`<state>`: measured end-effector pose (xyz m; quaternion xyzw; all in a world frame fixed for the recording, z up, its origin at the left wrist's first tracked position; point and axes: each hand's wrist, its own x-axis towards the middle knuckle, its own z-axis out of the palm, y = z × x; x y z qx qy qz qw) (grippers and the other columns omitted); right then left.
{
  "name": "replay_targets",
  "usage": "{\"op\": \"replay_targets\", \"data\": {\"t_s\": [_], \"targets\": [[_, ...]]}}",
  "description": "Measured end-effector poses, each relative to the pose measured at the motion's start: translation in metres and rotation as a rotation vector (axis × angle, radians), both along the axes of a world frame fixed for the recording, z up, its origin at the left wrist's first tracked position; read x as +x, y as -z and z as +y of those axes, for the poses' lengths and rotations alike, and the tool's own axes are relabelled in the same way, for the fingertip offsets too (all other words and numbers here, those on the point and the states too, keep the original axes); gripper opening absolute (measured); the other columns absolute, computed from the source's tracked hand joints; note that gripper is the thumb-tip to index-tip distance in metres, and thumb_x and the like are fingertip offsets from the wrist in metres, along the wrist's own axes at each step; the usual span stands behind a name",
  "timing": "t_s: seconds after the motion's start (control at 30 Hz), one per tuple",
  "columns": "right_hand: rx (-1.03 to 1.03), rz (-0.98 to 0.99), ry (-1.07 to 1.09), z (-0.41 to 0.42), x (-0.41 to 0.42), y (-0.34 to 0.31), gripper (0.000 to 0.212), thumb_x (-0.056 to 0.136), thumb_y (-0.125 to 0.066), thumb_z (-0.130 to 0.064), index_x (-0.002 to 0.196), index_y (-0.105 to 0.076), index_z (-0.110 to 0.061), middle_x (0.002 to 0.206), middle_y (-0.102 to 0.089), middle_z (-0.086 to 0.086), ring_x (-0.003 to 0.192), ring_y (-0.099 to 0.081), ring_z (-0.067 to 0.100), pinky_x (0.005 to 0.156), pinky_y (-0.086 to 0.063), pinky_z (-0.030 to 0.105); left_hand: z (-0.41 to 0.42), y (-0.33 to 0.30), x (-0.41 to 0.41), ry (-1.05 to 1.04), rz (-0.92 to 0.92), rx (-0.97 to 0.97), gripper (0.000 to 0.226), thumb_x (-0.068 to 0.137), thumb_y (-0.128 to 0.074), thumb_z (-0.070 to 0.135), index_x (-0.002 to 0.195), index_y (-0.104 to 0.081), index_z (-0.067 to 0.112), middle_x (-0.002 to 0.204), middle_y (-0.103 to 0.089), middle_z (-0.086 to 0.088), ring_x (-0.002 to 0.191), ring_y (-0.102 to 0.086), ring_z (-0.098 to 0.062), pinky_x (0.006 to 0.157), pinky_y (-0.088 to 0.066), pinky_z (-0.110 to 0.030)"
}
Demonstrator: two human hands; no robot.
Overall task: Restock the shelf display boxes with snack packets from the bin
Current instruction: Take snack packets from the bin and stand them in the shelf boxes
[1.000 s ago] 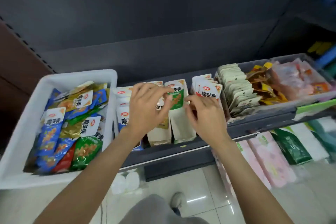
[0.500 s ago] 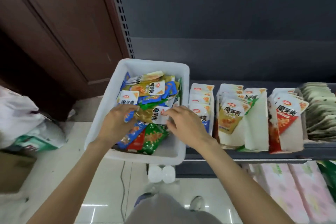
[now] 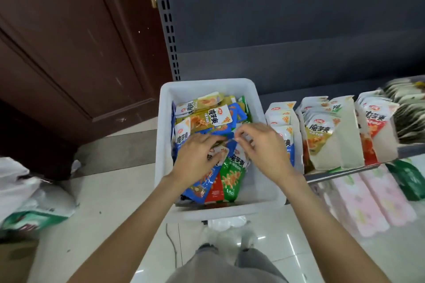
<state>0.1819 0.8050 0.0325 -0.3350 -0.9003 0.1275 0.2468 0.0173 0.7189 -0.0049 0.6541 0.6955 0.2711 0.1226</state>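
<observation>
Where the grey shelf (image 3: 287,96) meets a brown wooden door (image 3: 69,53), a white bin (image 3: 253,210) sits at the shelf's left end above a pale tiled floor (image 3: 110,202). Snack packets (image 3: 207,117) fill the bin: yellow, blue, green, red. Display boxes (image 3: 340,145) stand just right of it on the shelf, packets upright inside. Right edge blurred; stock there hard to make out. Left hand (image 3: 195,158) lies on the pile, fingers curled onto a packet; firm grasp or not, cannot tell. Right hand (image 3: 262,147) hovers over the pile, thumb and forefinger pinched together; whether they hold a packet is hidden. Pink packs (image 3: 368,202) below the shelf; white bags (image 3: 27,195) on the floor at left, cut off.
</observation>
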Motion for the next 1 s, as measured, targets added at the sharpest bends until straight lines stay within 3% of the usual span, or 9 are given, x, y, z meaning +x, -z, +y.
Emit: {"op": "replay_targets", "data": {"t_s": [0.07, 0.13, 0.23, 0.33, 0.4, 0.53, 0.67, 0.83, 1.0], "targets": [[-0.193, 0.226, 0.120, -0.003, 0.003, -0.023, 0.011, 0.083, -0.072, -0.019, 0.089, -0.063, -0.019, 0.079, -0.067, -0.008, 0.073, -0.061, 0.006, 0.063, -0.045, 0.021, 0.004, -0.010, 0.002, -0.052, -0.099, 0.100, 0.027, 0.088, -0.059, 0.034, 0.108, -0.066, 0.017, 0.088, -0.070, 0.002, 0.080, -0.063, -0.017, 0.073, -0.052, -0.035], [-0.462, 0.445, 0.232, 0.000, 0.008, -0.032, 0.019, 0.081, -0.073, -0.020, 0.094, -0.059, -0.023, 0.079, -0.067, -0.011, 0.074, -0.062, 0.001, 0.062, -0.044, 0.014, 0.008, -0.020, 0.007, -0.064, -0.326, 0.045, 0.018, 0.088, -0.062, 0.034, 0.099, -0.067, 0.021, 0.078, -0.069, 0.008, 0.070, -0.065, -0.012, 0.064, -0.051, -0.030], [-0.795, 0.548, 0.286, 0.010, 0.024, -0.033, 0.018, 0.080, -0.074, -0.014, 0.092, -0.062, -0.019, 0.083, -0.068, -0.004, 0.076, -0.063, 0.015, 0.057, -0.047, 0.020, 0.014, -0.032, 0.019, -0.008, -0.655, -0.136, 0.015, 0.085, -0.066, 0.033, 0.093, -0.066, 0.020, 0.083, -0.069, 0.004, 0.076, -0.066, -0.014, 0.073, -0.050, -0.030], [-0.844, 0.551, 0.251, 0.010, 0.045, -0.027, 0.012, 0.082, -0.070, -0.006, 0.081, -0.064, -0.017, 0.083, -0.067, -0.004, 0.076, -0.062, 0.016, 0.050, -0.050, 0.021, 0.019, -0.031, 0.031, 0.038, -0.739, -0.255, 0.013, 0.084, -0.067, 0.033, 0.095, -0.067, 0.024, 0.089, -0.070, 0.010, 0.084, -0.065, -0.006, 0.080, -0.050, -0.030], [-0.668, 0.534, 0.257, 0.005, 0.056, -0.027, 0.023, 0.083, -0.069, -0.006, 0.078, -0.061, -0.026, 0.080, -0.068, -0.010, 0.071, -0.064, 0.011, 0.052, -0.052, 0.023, 0.024, -0.030, 0.039, 0.021, -0.671, -0.272, 0.010, 0.083, -0.068, 0.036, 0.089, -0.066, 0.028, 0.085, -0.068, 0.016, 0.082, -0.060, 0.005, 0.078, -0.047, -0.024], [-0.491, 0.683, 0.346, -0.002, 0.080, -0.029, 0.022, 0.088, -0.064, -0.007, 0.083, -0.058, -0.027, 0.080, -0.066, -0.010, 0.077, -0.068, 0.008, 0.062, -0.056, 0.024, 0.043, -0.029, 0.063, 0.079, -0.496, -0.168, 0.013, 0.082, -0.068, 0.038, 0.087, -0.068, 0.026, 0.076, -0.070, 0.011, 0.066, -0.062, -0.002, 0.062, -0.048, -0.023], [-0.268, 0.756, 0.479, 0.011, 0.134, -0.046, 0.031, 0.092, -0.059, -0.013, 0.084, -0.053, -0.042, 0.086, -0.062, -0.008, 0.085, -0.066, 0.013, 0.072, -0.054, 0.026, 0.067, -0.018, 0.087, 0.138, -0.367, -0.045, 0.017, 0.085, -0.067, 0.025, 0.102, -0.067, 0.025, 0.094, -0.068, 0.017, 0.086, -0.063, 0.004, 0.079, -0.054, -0.024], [-0.056, 0.506, 0.586, 0.044, 0.190, -0.047, 0.015, 0.093, -0.057, -0.012, 0.093, -0.053, -0.026, 0.088, -0.062, -0.004, 0.078, -0.063, 0.018, 0.067, -0.049, 0.027, 0.097, -0.001, 0.121, 0.205, -0.065, -0.041, 0.032, 0.088, -0.063, 0.028, 0.119, -0.060, 0.028, 0.122, -0.059, 0.008, 0.118, -0.047, -0.015, 0.099, -0.036, -0.033], [-0.035, 0.219, 0.430, 0.086, 0.185, -0.012, 0.004, 0.094, -0.056, -0.012, 0.098, -0.058, -0.011, 0.086, -0.062, -0.006, 0.071, -0.060, 0.017, 0.062, -0.045, 0.028, 0.110, 0.008, 0.147, 0.241, 0.137, 0.005, 0.040, 0.089, -0.059, 0.034, 0.129, -0.054, 0.031, 0.124, -0.053, 0.006, 0.118, -0.041, -0.018, 0.099, -0.034, -0.034]]}}
